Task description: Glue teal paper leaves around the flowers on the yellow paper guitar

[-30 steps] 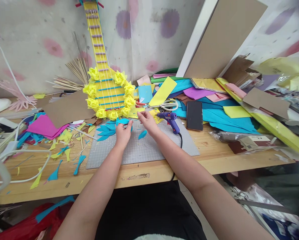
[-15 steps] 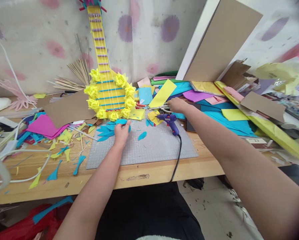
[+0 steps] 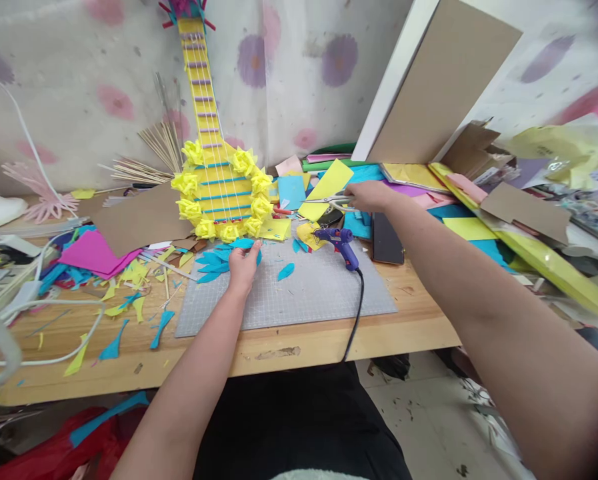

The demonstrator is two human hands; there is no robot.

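My left hand [image 3: 243, 264] is closed at the edge of a fanned pile of blue paper petals [image 3: 213, 265], its thumb and fingers pinching some of them. Over the back of the table my right hand [image 3: 367, 196] grips a pair of scissors [image 3: 335, 199] by the handles, with the blades pointing left above a yellow paper strip [image 3: 327, 189]. One loose blue petal [image 3: 285, 271] lies on the grey cutting mat [image 3: 299, 303]. A purple glue gun [image 3: 342, 247] rests on the mat's right side, its black cord hanging over the table's front edge.
A yellow paper guitar [image 3: 217, 180] edged with paper flowers leans on the wall. Behind the glue gun lies a dark phone [image 3: 387, 239]. Paper scraps [image 3: 113, 340] and a white cable [image 3: 101, 313] cover the left side; coloured sheets and cardboard [image 3: 529, 210] crowd the right.
My right hand has lifted the scissors from among the papers and shifted slightly right and up. My left hand stays at the blue petals. More of the phone shows.
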